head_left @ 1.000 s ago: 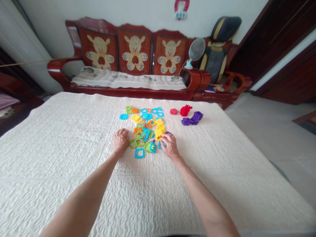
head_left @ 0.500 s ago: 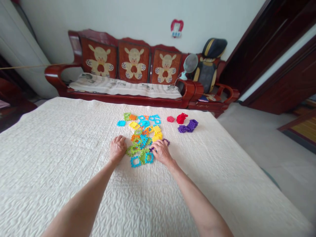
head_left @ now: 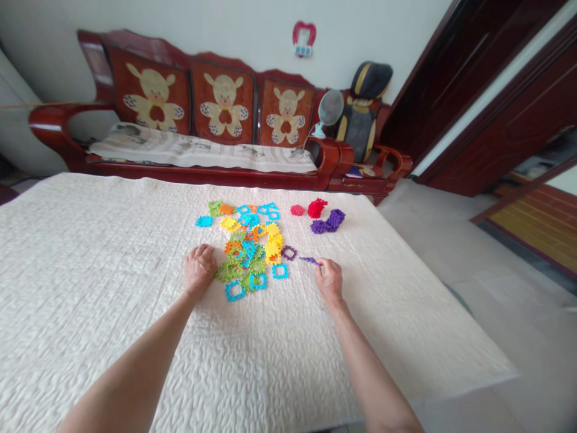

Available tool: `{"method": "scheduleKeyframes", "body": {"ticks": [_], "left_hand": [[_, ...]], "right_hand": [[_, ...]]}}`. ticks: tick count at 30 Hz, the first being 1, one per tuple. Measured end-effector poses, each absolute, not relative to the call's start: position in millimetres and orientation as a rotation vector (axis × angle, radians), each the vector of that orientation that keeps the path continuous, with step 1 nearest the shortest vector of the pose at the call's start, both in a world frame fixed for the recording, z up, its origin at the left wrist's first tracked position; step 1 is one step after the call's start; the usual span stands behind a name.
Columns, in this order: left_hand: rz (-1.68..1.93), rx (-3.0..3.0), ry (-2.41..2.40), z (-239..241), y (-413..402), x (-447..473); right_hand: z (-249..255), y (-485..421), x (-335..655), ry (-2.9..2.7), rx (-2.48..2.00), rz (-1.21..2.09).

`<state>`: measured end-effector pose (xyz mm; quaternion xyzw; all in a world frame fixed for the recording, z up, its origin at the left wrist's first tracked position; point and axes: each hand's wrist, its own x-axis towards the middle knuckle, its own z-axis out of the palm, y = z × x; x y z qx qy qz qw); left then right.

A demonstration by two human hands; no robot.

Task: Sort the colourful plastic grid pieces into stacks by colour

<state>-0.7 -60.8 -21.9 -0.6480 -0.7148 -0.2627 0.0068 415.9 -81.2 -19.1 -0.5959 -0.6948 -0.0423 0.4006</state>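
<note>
- A purple toothed piece (head_left: 309, 260) is pinched by its near end in the fingertips of the right hand (head_left: 330, 280), to the right of the mixed pile; it is seen edge-on, so whether it is solid or hollow cannot be told.
- Whether the quilted cover (head_left: 252, 367) is touched by that piece cannot be made out.
- A hollow purple frame (head_left: 284, 254) is left lying between the held piece and the pile; a blue frame (head_left: 274, 272) is set just below it.
- The pile of toothed pieces (head_left: 249, 251) is made up of blue, green, orange and yellow ones, many partly hidden by overlap.
- The left hand (head_left: 200, 266) is rested at the pile's left edge with its fingers curled; whether anything is gripped under it cannot be told.
- Beyond the right hand, a purple cluster (head_left: 335, 220), a red cluster (head_left: 317, 208) and a single red piece (head_left: 297, 210) are grouped apart from the pile.
- Both forearms are cut off by the lower edge of the view.
- Behind, three bear cushions (head_left: 224, 102) are propped along a wooden sofa (head_left: 216, 179).
- On the wall, a pale panel is enclosed by a red heart-shaped surround (head_left: 304, 25); its details are too small to be read.
</note>
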Motion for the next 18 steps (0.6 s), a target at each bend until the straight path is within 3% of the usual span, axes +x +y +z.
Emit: {"method": "scheduleKeyframes", "body": {"ticks": [8, 18], "left_hand": [[-0.814, -2.047, -2.216, -21, -62, -2], [-0.782, -2.039, -2.2, -21, -61, -3]], "right_hand": [[-40, -98, 419, -1.782, -1.532, 0.057], [-28, -89, 398, -1.758, -1.848, 0.03]]}}
